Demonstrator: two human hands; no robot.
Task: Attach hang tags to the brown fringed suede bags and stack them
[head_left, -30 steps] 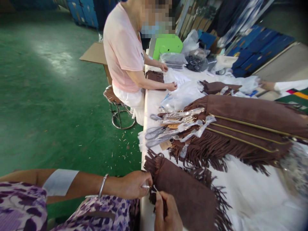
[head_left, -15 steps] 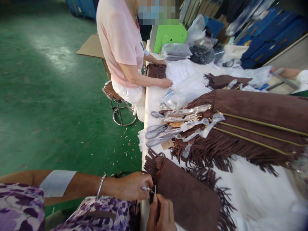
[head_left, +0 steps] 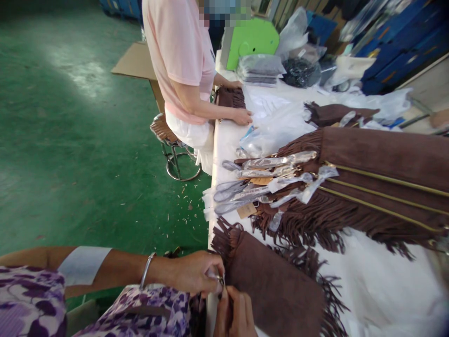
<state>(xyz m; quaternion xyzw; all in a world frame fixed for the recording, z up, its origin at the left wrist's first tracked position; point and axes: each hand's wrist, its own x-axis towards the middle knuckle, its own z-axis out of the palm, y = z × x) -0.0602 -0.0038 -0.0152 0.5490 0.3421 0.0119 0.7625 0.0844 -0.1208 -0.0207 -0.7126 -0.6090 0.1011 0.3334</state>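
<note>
A brown fringed suede-like bag (head_left: 273, 281) lies flat near the table's front edge. At its left corner my left hand (head_left: 196, 274) is closed, pinching a small metal fitting (head_left: 220, 281) with something pale around it. My right hand (head_left: 235, 309) is closed just below, its thumb and fingertip pressed together at a thin white strip by the fitting. The two hands almost touch. What lies inside the fingers is mostly hidden.
Beyond lies a stack of brown fringed bags (head_left: 379, 164) with gold zippers and plastic-wrapped straps (head_left: 245, 189). A co-worker in a pink shirt (head_left: 182, 56) handles a brown fringed piece (head_left: 229, 97) at the table's far end. Behind stand a green machine (head_left: 252, 42) and packed grey bundles (head_left: 261, 70).
My fingertips have drawn slightly closer together at the fitting, and the white strip shows less. The view has shifted a little; the bags keep their places.
</note>
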